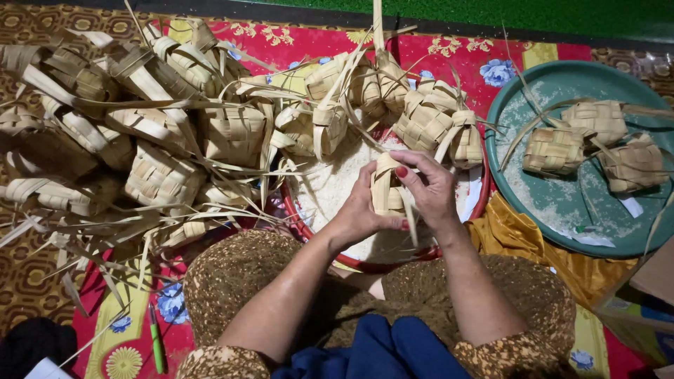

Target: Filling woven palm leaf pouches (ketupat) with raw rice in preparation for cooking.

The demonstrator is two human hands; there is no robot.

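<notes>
Woven palm-leaf pouch [385, 191] sits at centre frame, held upright between both hands over a red basin of raw rice [330, 184]; left hand [361, 210] wraps its lower left side, fingers curled round it, grasping; right hand [430, 188] clamps top and right side, thumb with red nail on the upper edge, grasping too; loose leaf strip [409, 223] hangs from the pouch past the right wrist; basin rim shows red at lower centre, mostly hidden by hands and leaves; big heap of empty woven pouches [161, 133] with trailing leaf strips fills the upper left and centre, spilling onto the basin's far edge; cluster of pouches [435, 121] just above the right hand, touching the basin rim; teal round tray [562, 203] at right, dusted with rice grains, well apart from the hands; three pouches on tray [597, 140] lie in its upper half, touching each other; red floral mat [484, 60] under everything; green pen-like tool [156, 340] lies on the mat at lower left; brown patterned skirt [239, 270] over the knees at bottom centre; yellow cloth [523, 235] between basin and tray; cardboard box corner [653, 281] at lower right.
</notes>
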